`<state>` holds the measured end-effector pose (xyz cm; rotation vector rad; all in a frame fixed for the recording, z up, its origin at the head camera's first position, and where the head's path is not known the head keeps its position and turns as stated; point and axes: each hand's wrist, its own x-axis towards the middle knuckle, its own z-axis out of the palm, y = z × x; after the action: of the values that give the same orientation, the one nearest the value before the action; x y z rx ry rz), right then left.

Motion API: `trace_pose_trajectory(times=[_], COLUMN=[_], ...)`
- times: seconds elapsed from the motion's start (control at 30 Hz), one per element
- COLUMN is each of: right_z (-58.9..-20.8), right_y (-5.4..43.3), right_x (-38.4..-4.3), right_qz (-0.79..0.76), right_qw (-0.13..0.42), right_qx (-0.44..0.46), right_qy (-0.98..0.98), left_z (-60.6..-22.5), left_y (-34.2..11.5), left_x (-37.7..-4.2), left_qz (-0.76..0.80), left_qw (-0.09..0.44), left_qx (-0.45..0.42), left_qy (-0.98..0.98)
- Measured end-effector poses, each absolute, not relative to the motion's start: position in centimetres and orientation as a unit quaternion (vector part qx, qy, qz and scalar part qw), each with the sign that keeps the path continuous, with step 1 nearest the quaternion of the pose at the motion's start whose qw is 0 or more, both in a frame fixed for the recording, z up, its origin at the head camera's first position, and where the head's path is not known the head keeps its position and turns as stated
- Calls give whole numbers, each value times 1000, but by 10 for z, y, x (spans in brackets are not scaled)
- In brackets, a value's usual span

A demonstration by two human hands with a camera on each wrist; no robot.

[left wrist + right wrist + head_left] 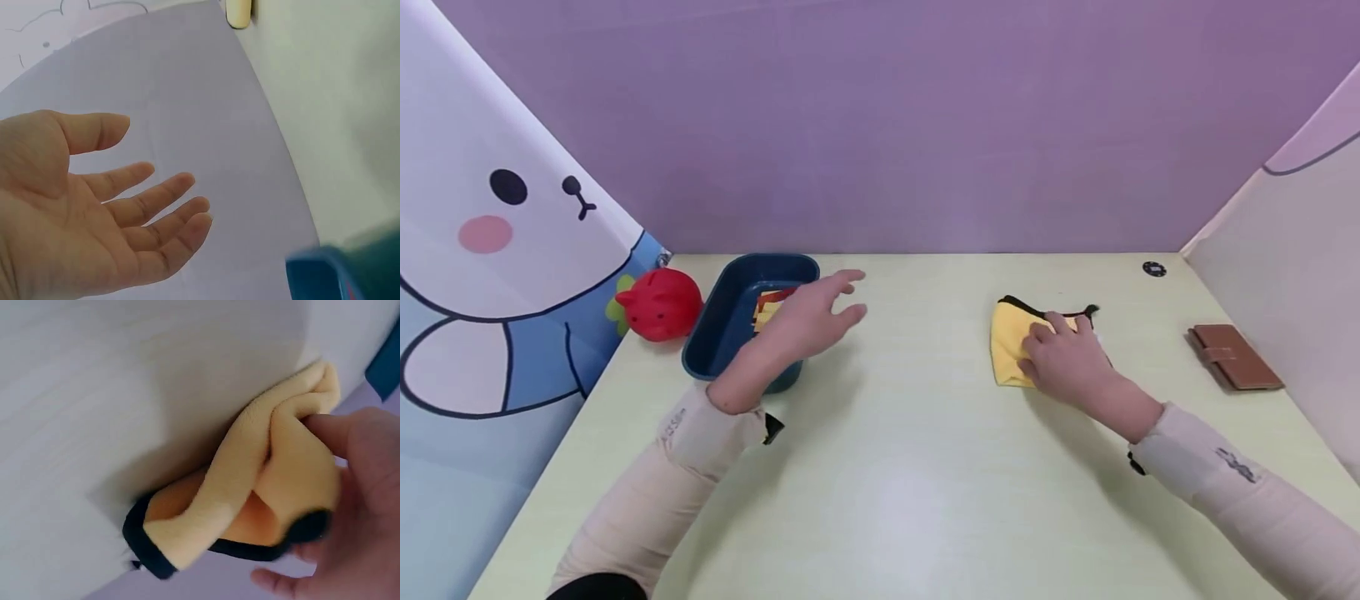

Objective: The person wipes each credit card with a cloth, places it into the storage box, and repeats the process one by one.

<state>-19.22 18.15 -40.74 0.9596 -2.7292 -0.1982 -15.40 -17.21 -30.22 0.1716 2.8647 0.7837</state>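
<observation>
In the head view my right hand [1067,354] holds a yellow cloth with black edging [1011,346] on the right half of the table. The right wrist view shows the cloth [231,481] folded over in loose layers, with the thumb on one side and the fingers partly behind it. My left hand [808,321] hovers over the right side of a dark blue bin [718,312], fingers spread and palm bare in the left wrist view. Red and yellow pieces [766,308] lie in the bin, partly hidden by that hand.
Left of the bin sits a red piggy bank [662,304], with something green behind it. A brown wallet [1234,357] lies near the table's right edge, and a small black round disc [1153,268] is near the back. A purple backdrop [910,133] rises behind the table.
</observation>
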Motion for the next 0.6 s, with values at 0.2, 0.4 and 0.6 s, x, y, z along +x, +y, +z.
trace_pose_trajectory(times=[0.2,0.4,0.6], right_z=[-415,-419,-429], right_y=[183,175,173], right_x=[-196,-207,-212], right_qz=[-98,22,-12], right_qw=[217,180,124], right_qx=[360,339,312], right_qy=[-902,-923,-942], left_z=[-311,-318,-321], left_y=[-145,-126,-127], left_x=[-160,-156,-145], left_qz=[250,226,196], left_qw=[78,79,78], left_qx=[114,142,149], left_qy=[958,961,966])
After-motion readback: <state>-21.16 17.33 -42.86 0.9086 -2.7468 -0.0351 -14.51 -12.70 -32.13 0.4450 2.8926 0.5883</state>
